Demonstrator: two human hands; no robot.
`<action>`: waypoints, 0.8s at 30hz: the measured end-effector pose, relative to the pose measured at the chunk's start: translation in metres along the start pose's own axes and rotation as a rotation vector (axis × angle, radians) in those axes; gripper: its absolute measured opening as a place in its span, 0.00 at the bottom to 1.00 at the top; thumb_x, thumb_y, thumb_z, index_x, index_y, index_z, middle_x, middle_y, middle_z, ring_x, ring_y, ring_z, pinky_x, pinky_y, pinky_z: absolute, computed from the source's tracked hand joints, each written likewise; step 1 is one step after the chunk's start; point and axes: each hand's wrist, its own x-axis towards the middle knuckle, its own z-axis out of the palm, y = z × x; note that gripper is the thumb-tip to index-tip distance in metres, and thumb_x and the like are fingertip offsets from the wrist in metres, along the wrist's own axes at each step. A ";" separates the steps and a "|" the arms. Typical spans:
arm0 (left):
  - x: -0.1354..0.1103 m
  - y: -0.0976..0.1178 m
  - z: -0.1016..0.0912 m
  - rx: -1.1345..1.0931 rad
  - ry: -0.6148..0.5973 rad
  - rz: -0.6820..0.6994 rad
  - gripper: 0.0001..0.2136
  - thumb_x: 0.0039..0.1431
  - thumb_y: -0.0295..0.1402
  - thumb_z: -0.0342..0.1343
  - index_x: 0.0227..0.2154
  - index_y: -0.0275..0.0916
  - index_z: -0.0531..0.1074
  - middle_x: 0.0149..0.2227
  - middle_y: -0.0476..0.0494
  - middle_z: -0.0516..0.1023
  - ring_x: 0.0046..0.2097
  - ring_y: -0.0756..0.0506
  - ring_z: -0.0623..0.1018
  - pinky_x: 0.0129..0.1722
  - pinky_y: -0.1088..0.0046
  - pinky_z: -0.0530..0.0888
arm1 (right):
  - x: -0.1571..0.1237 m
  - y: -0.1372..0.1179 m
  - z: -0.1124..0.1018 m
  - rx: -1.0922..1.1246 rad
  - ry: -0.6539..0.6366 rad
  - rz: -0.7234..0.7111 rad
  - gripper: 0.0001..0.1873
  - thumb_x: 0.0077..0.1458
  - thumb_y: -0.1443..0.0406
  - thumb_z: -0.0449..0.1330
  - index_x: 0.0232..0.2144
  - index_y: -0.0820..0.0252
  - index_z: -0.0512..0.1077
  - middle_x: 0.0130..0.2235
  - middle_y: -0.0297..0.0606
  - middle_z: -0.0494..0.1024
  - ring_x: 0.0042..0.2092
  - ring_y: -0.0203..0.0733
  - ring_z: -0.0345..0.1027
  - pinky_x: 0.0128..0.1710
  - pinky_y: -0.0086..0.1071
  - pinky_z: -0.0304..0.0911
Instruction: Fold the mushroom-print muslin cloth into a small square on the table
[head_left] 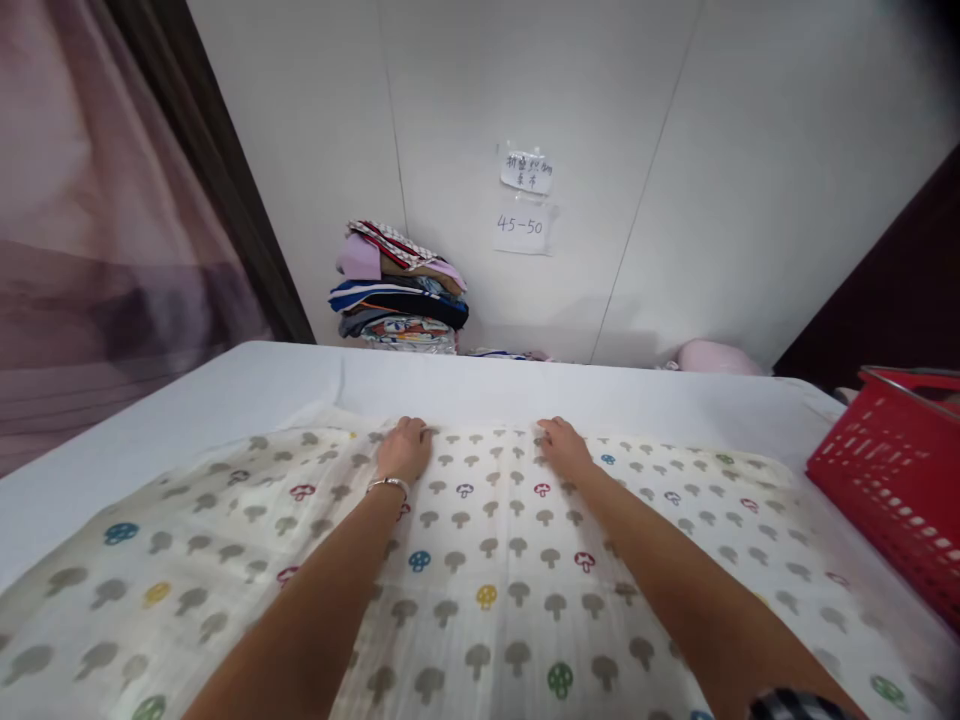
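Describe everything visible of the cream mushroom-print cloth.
The thin-looking cream fabric cloth bears grey-brown mushrooms and scattered blue, yellow, red and green ones. It lies spread, lightly wrinkled, across the smooth white table and runs past the picture's lower edge. The left hand and right hand touch its far edge.

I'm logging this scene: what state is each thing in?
Mushroom-print cloth: spread across the table
Left hand: on cloth's far edge, grip unclear
Right hand: likewise
Bracelet: worn, left wrist
Fabric pile: folded, stacked
Red basket: upright
Paper signs: posted on wall
Curtain: hanging
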 end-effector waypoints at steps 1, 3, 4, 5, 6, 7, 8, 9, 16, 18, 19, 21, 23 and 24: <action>-0.001 -0.001 0.000 -0.014 0.007 0.020 0.13 0.59 0.37 0.42 0.39 0.42 0.69 0.43 0.43 0.70 0.40 0.45 0.74 0.35 0.71 0.67 | 0.001 0.004 -0.002 -0.015 -0.019 0.011 0.18 0.56 0.68 0.48 0.48 0.55 0.66 0.45 0.38 0.67 0.46 0.39 0.61 0.39 0.27 0.54; -0.001 -0.002 -0.003 -0.036 0.023 0.060 0.12 0.58 0.40 0.44 0.38 0.43 0.70 0.44 0.45 0.71 0.40 0.46 0.74 0.34 0.72 0.67 | 0.004 0.013 -0.006 -0.031 -0.051 0.047 0.15 0.56 0.67 0.48 0.43 0.56 0.69 0.43 0.40 0.67 0.41 0.38 0.63 0.36 0.27 0.54; -0.001 -0.002 -0.004 -0.045 0.030 0.073 0.13 0.59 0.41 0.44 0.37 0.43 0.70 0.43 0.45 0.71 0.40 0.46 0.74 0.34 0.72 0.67 | 0.005 0.017 -0.008 -0.034 -0.064 0.058 0.13 0.56 0.66 0.48 0.40 0.57 0.70 0.43 0.40 0.67 0.38 0.38 0.64 0.35 0.28 0.54; -0.001 -0.001 -0.004 -0.052 0.032 0.078 0.13 0.59 0.41 0.43 0.35 0.42 0.70 0.42 0.45 0.71 0.39 0.47 0.73 0.34 0.72 0.66 | 0.005 0.021 -0.010 -0.039 -0.076 0.067 0.12 0.56 0.66 0.49 0.38 0.57 0.71 0.42 0.40 0.67 0.37 0.37 0.64 0.33 0.28 0.54; -0.001 -0.001 -0.005 -0.056 0.032 0.077 0.13 0.60 0.41 0.43 0.34 0.42 0.70 0.41 0.45 0.71 0.39 0.47 0.73 0.34 0.72 0.66 | 0.006 0.023 -0.011 -0.044 -0.084 0.077 0.10 0.56 0.66 0.50 0.37 0.57 0.71 0.42 0.39 0.67 0.35 0.36 0.64 0.32 0.28 0.53; -0.001 -0.001 -0.005 -0.060 0.030 0.074 0.14 0.60 0.41 0.42 0.33 0.41 0.70 0.41 0.45 0.71 0.38 0.47 0.73 0.33 0.73 0.66 | 0.006 0.024 -0.013 -0.049 -0.087 0.087 0.09 0.56 0.66 0.51 0.36 0.57 0.71 0.42 0.39 0.67 0.35 0.36 0.64 0.31 0.28 0.53; -0.001 -0.001 -0.005 -0.062 0.030 0.068 0.14 0.60 0.41 0.42 0.33 0.41 0.70 0.40 0.45 0.71 0.38 0.47 0.73 0.33 0.73 0.66 | 0.006 0.025 -0.014 -0.055 -0.084 0.097 0.08 0.56 0.66 0.51 0.36 0.58 0.70 0.41 0.39 0.68 0.34 0.36 0.64 0.31 0.28 0.52; -0.001 0.000 -0.005 -0.062 0.033 0.058 0.14 0.61 0.40 0.42 0.33 0.41 0.69 0.40 0.45 0.71 0.38 0.47 0.73 0.33 0.73 0.66 | 0.006 0.024 -0.015 -0.060 -0.076 0.108 0.08 0.56 0.66 0.51 0.36 0.58 0.69 0.40 0.39 0.69 0.34 0.37 0.64 0.31 0.28 0.52; 0.004 -0.002 -0.002 -0.070 0.055 -0.085 0.15 0.62 0.41 0.39 0.35 0.40 0.68 0.42 0.42 0.70 0.38 0.46 0.73 0.32 0.71 0.66 | 0.027 0.010 -0.015 -0.076 0.008 0.181 0.11 0.60 0.68 0.45 0.41 0.59 0.64 0.38 0.41 0.71 0.40 0.41 0.65 0.34 0.30 0.53; 0.007 -0.003 0.000 -0.068 0.024 -0.103 0.15 0.61 0.41 0.39 0.34 0.40 0.69 0.42 0.41 0.70 0.38 0.45 0.74 0.33 0.70 0.67 | 0.033 0.007 -0.010 -0.079 0.003 0.195 0.10 0.59 0.68 0.46 0.41 0.60 0.65 0.40 0.43 0.70 0.41 0.42 0.66 0.35 0.30 0.54; 0.008 -0.004 0.000 -0.069 0.010 -0.108 0.15 0.61 0.41 0.40 0.34 0.39 0.69 0.42 0.41 0.70 0.39 0.45 0.74 0.34 0.70 0.67 | 0.034 0.007 -0.007 -0.080 -0.002 0.201 0.10 0.59 0.68 0.47 0.41 0.60 0.65 0.41 0.44 0.70 0.41 0.42 0.66 0.36 0.30 0.54; 0.010 -0.006 0.001 -0.078 -0.011 -0.107 0.14 0.61 0.40 0.41 0.35 0.39 0.69 0.43 0.40 0.70 0.41 0.44 0.74 0.36 0.70 0.68 | 0.034 0.006 -0.001 -0.078 -0.007 0.205 0.10 0.59 0.67 0.47 0.42 0.59 0.66 0.44 0.44 0.69 0.41 0.41 0.66 0.36 0.31 0.55; 0.010 -0.007 0.001 -0.099 -0.015 -0.103 0.13 0.60 0.38 0.42 0.38 0.40 0.70 0.44 0.40 0.70 0.43 0.44 0.73 0.38 0.70 0.68 | 0.031 0.009 0.002 -0.068 -0.006 0.195 0.11 0.60 0.66 0.47 0.43 0.58 0.66 0.45 0.44 0.68 0.42 0.41 0.66 0.37 0.30 0.56; 0.010 -0.007 0.000 -0.112 -0.005 -0.099 0.13 0.60 0.36 0.42 0.40 0.40 0.69 0.46 0.40 0.70 0.44 0.44 0.73 0.39 0.70 0.69 | 0.029 0.012 0.002 -0.062 -0.006 0.188 0.12 0.60 0.66 0.47 0.44 0.57 0.65 0.46 0.43 0.68 0.42 0.41 0.66 0.38 0.30 0.56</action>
